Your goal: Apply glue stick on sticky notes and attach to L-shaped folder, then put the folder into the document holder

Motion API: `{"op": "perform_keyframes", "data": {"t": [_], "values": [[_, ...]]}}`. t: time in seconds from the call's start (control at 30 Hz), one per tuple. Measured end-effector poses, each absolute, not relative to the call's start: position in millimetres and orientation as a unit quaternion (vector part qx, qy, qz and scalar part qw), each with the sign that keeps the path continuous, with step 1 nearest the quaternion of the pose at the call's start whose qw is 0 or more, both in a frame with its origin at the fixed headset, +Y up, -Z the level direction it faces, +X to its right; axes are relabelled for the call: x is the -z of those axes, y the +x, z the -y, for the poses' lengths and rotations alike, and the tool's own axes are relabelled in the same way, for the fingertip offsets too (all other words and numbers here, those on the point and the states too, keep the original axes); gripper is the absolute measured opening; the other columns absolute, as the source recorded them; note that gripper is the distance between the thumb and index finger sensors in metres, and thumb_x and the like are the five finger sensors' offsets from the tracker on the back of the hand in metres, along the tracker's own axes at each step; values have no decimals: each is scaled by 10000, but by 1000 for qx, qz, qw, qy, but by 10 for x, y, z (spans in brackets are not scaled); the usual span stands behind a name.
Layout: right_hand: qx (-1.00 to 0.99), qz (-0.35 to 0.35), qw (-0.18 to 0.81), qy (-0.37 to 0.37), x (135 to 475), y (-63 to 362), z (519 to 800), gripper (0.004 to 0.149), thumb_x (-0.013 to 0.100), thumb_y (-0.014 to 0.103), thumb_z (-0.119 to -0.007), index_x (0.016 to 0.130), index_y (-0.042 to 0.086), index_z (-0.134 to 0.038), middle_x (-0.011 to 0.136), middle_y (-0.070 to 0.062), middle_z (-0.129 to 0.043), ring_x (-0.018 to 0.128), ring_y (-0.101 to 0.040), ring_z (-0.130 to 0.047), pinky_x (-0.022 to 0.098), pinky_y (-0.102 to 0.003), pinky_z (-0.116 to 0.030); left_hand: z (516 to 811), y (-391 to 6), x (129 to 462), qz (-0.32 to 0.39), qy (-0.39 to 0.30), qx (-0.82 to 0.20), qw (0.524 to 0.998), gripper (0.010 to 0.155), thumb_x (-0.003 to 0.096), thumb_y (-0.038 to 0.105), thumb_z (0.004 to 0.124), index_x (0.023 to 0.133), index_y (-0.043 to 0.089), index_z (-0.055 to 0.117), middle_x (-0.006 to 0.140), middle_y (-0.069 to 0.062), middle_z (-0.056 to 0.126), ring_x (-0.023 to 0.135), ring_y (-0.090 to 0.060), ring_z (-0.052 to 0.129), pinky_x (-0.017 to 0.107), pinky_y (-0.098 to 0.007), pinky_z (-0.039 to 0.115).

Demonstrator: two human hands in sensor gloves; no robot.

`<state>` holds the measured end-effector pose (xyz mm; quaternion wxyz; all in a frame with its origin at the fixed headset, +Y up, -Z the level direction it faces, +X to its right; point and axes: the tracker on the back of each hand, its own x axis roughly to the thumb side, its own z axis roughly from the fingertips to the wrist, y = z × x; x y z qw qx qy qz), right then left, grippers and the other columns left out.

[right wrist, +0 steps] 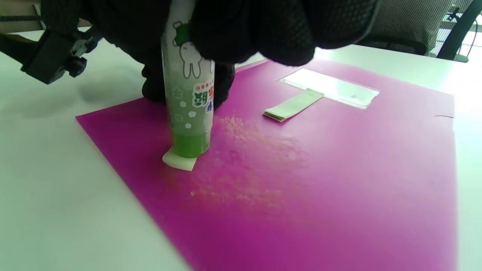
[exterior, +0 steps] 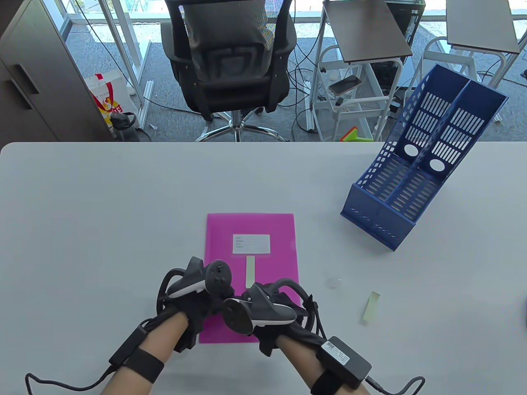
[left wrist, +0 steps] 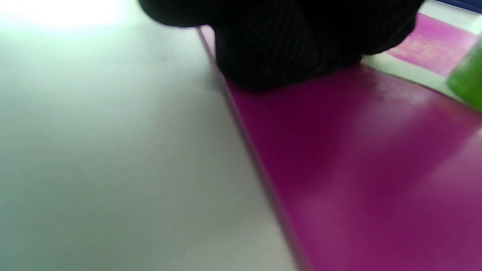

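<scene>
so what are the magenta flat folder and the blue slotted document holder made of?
Magenta flat folder: looks like thin glossy plastic sheet; it reflects window light and lies flat.
Blue slotted document holder: apparently rigid moulded plastic, matte, with uniform slots and round cut-outs.

Folder (right wrist: 339,169): smooth glossy magenta plastic, w/ dull gritty smears near its middle; white paper label (right wrist: 331,88) at its 12 o'clock. Glue stick (right wrist: 188,105): shiny printed plastic tube, green base. Notes (right wrist: 292,106): matt pale paper, stacked. Right hand (right wrist: 263,26) in black knit mesh cloth. Table (exterior: 103,205): smooth matt grey-white. Holder (exterior: 424,160) at 2 o'clock: blue perforated plastic.
</scene>
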<state>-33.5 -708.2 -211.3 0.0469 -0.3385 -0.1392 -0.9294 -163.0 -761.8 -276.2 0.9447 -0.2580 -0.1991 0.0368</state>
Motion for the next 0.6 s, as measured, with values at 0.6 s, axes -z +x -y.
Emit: {"op": "perform_keyframes", "data": {"t": [0.6], "values": [[941, 99, 15, -323, 2223, -422, 7175, 503, 548, 402, -720, 988, 163, -680, 640, -85, -943, 567, -252, -902, 545, -461, -752, 7673, -1703, 2758, 207, -274, -82, 935, 340, 507, 433, 716, 808, 290, 783, 600, 37, 871, 385, -65, 930, 341, -248, 817]]}}
